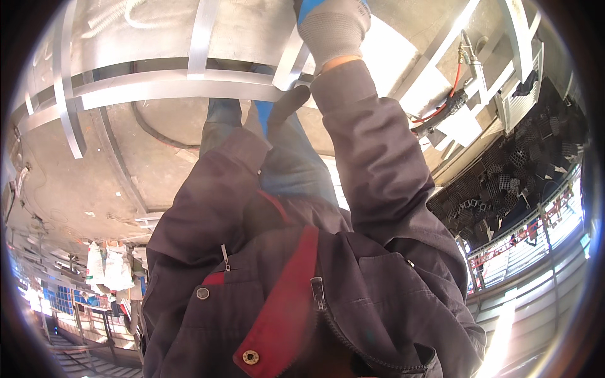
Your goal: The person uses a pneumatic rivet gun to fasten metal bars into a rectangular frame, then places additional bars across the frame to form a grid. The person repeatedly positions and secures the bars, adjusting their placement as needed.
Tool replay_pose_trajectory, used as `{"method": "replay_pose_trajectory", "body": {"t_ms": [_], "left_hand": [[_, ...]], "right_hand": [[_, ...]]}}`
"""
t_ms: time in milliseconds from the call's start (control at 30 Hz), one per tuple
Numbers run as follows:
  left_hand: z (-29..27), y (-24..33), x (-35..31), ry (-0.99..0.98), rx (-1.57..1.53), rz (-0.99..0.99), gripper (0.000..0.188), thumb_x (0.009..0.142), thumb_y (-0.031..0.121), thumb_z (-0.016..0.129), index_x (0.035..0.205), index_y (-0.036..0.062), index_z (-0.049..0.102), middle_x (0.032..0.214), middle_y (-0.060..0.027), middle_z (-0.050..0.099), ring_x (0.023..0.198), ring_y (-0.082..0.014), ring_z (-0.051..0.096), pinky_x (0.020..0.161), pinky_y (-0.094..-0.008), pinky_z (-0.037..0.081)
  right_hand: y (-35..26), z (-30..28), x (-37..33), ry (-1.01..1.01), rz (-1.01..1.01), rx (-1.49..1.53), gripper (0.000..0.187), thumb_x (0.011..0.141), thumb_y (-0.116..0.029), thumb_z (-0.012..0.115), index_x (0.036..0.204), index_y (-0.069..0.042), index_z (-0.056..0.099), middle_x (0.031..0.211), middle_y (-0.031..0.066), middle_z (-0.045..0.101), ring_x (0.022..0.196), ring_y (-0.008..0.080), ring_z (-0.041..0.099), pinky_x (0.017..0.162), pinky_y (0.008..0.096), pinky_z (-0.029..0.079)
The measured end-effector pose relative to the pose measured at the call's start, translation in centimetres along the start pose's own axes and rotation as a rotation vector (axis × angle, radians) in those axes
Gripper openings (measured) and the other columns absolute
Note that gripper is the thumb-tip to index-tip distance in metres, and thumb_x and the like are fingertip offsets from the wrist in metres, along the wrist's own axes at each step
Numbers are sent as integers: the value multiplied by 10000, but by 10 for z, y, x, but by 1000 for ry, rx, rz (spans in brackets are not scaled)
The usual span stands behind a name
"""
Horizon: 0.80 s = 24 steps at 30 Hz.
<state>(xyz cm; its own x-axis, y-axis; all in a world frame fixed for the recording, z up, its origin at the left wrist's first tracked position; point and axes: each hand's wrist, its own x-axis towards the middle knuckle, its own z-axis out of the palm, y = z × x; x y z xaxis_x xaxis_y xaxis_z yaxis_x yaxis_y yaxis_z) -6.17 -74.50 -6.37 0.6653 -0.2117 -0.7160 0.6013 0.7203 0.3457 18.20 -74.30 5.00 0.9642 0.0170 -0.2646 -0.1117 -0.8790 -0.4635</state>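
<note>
My left hand (pixel 288 106), in a dark grey glove, is low over my blue trousers, beside the corner where a slanted metal bar (pixel 293 62) meets a long silvery bar (pixel 170 84). Its fingers are mostly hidden in shadow, so I cannot tell whether it grips the metal. Farther out, my right hand (pixel 334 28) reaches forward in a light grey knitted glove with blue on it. The top edge of the head view cuts off its fingers, and whatever they touch is out of sight.
Upright metal bars (pixel 201 39) join the long bar, forming a frame. At right lies a dark tool (pixel 441 114) with a red hose (pixel 457 79). Beyond it is a dark mass of gridded pieces (pixel 504 173). White bags (pixel 116 266) hang at lower left.
</note>
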Motion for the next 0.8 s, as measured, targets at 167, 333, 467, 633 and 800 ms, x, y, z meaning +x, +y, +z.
{"method": "replay_pose_trajectory", "body": {"t_ms": [167, 333, 467, 633, 800], "left_hand": [[6, 11, 2, 7, 54, 15, 497, 1030, 337, 645, 1388, -3, 586, 1357, -139, 613, 1257, -196, 593, 1042, -335, 509], [8, 11, 2, 7, 80, 22, 497, 1026, 337, 651, 1386, 0, 590, 1357, -133, 612, 1254, -196, 592, 1046, -331, 508], [6, 6, -1, 26, 119, 33, 497, 1023, 338, 656, 1385, 2, 593, 1357, -129, 611, 1252, -195, 592, 1050, -328, 508], [7, 1, 0, 5, 137, 32, 498, 1019, 338, 661, 1382, 5, 597, 1356, -122, 609, 1250, -195, 592, 1054, -324, 507], [12, 5, -9, 17, 175, 51, 498, 1014, 339, 667, 1380, 8, 601, 1356, -116, 608, 1248, -194, 591, 1058, -321, 507]], "right_hand": [[1, 15, -14, 208, -195, -196, 942, 854, -253, 754, 1568, 74, 233, 1410, 368, 509, 1252, 502, 540, 1034, 510, 462], [20, -2, -3, -96, -28, 200, 749, 822, -160, 713, 1484, 0, 399, 1331, 275, 615, 1117, 414, 643, 930, 471, 526], [28, -16, 5, -175, -106, 435, 619, 827, -163, 707, 1402, -36, 515, 1247, 169, 704, 978, 274, 704, 853, 389, 559], [35, -24, 5, -259, -79, 429, 608, 842, -200, 719, 1403, -37, 548, 1280, 150, 699, 1011, 258, 702, 890, 373, 554], [42, -10, 2, -129, -173, 489, 618, 835, -209, 727, 1394, -16, 549, 1256, 185, 681, 1061, 312, 681, 932, 401, 537]]}}
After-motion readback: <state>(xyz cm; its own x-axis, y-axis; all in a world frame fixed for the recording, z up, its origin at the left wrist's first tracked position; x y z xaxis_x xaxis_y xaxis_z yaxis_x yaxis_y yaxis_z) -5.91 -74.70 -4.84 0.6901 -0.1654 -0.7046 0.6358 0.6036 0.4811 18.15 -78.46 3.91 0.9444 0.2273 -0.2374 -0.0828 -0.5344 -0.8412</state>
